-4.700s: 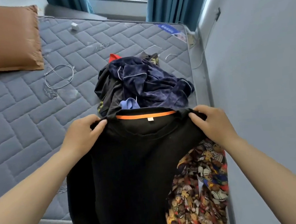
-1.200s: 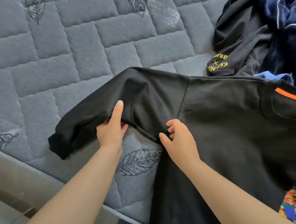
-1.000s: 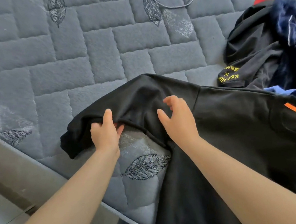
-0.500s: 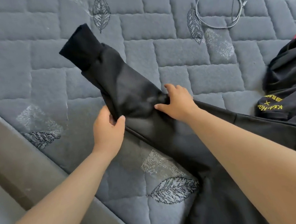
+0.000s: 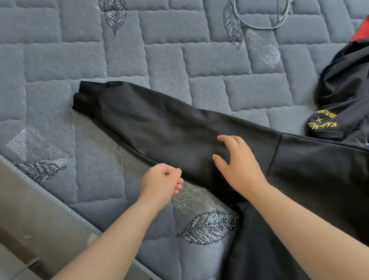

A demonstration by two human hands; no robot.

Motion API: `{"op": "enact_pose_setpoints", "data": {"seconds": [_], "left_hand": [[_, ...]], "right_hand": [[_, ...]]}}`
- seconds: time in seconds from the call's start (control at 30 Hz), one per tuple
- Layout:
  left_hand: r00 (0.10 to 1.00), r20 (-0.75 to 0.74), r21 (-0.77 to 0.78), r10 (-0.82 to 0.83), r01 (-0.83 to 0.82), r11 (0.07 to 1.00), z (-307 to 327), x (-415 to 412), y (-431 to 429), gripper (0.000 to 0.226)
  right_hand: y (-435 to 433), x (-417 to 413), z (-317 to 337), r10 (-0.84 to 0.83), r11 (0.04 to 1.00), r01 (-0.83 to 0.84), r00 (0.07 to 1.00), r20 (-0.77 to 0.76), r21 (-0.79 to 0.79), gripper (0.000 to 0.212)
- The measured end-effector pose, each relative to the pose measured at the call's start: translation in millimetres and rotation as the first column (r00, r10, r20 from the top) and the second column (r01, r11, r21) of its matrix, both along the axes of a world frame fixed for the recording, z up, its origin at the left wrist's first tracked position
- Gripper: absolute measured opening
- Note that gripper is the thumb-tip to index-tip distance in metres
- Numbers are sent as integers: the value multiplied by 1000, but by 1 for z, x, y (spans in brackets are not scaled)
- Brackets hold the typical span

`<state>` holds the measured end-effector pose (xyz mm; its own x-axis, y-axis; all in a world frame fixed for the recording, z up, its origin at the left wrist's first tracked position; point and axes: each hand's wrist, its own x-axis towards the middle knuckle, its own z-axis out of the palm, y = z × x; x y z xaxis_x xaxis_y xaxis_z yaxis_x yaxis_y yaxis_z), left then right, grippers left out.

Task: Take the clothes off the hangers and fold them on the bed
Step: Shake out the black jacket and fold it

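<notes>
A black sweatshirt (image 5: 325,180) with an orange neck trim lies on the grey quilted mattress (image 5: 73,48). Its left sleeve (image 5: 153,122) is stretched flat toward the upper left, cuff at the far end. My right hand (image 5: 238,165) hovers over or lightly touches the sleeve near the shoulder seam, fingers spread and relaxed. At the sleeve's near edge is my left hand (image 5: 161,185), its fingers curled and holding nothing. The sweatshirt's body hangs over the bed's near edge.
A pile of dark clothes (image 5: 355,93), one with yellow lettering, lies at the right with a red corner behind it. A coiled grey cable (image 5: 261,0) rests on the mattress at the top. The bed frame edge (image 5: 25,219) and floor lie at lower left.
Both hands have let go of the sleeve, which now lies flat and straight on the mattress. The left hand has drawn back to the sleeve's near edge; the right has opened above it.
</notes>
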<state>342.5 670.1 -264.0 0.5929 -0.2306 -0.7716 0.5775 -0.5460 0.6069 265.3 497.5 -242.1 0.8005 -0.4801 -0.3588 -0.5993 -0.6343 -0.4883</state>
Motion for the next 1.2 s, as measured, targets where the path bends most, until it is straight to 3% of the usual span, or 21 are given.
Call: {"op": "enact_pose_setpoints", "data": {"seconds": [0.43, 0.8, 1.03, 1.2], "left_hand": [[914, 130, -84, -384, 397, 914, 33, -125, -111, 15], [664, 297, -38, -686, 726, 686, 60, -260, -212, 12], [381, 538, 10, -752, 889, 457, 87, -332, -294, 11], [4, 754, 207, -657, 948, 243, 107, -374, -350, 40]], "right_hand": [[-88, -215, 32, -415, 907, 414, 910, 6, -76, 37], [-150, -396, 68, -626, 760, 636, 772, 112, -137, 33], [-194, -480, 74, -745, 607, 775, 632, 215, -176, 30], [-215, -516, 65, -788, 524, 831, 556, 265, -184, 45]]}}
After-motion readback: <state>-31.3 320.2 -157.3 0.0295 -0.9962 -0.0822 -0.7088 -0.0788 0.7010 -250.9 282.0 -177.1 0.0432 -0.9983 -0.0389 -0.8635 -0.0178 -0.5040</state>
